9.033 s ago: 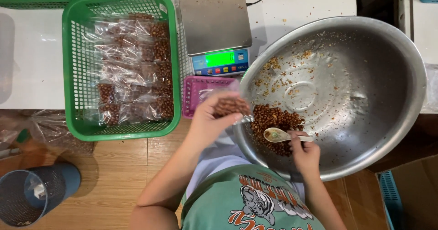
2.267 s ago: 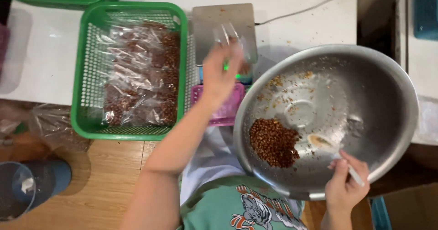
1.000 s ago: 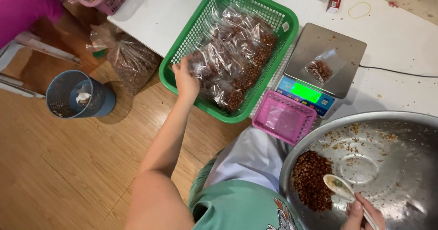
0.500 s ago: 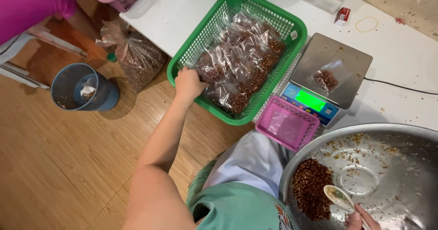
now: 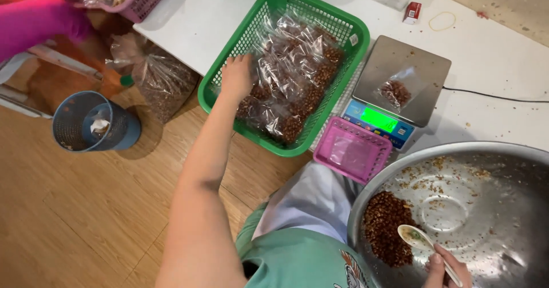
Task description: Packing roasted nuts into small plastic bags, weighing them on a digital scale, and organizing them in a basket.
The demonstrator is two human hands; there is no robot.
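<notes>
Left hand (image 5: 236,74) is down inside the green plastic mesh basket (image 5: 217,88), fingers spread over the heap of clear plastic bags of brown roasted nuts (image 5: 291,71) at the basket's near-left corner. Half a second ago that hand was curled at the basket's front rim; now it has pushed further in, palm down on the bags, so it looks to be settling or shifting the packed pile. Whether the fingers actually pinch a bag I cannot tell, since the back of the hand hides them.

Right hand (image 5: 446,268) sits low at the frame edge, its grip closed on the handle of the white ceramic spoon (image 5: 420,239), whose bowl rests just beside the mound of loose brown nuts (image 5: 386,228) in the big round steel basin (image 5: 514,156).

Between basket and basin, the grey digital scale (image 5: 400,79) carries one small part-filled clear bag (image 5: 397,91), untouched for the last second. A small pink plastic basket (image 5: 351,150) lies just in front of it on the white table (image 5: 194,19). Off to the left, a blue mesh bin (image 5: 86,122) stands on the wooden floor (image 5: 86,208).
</notes>
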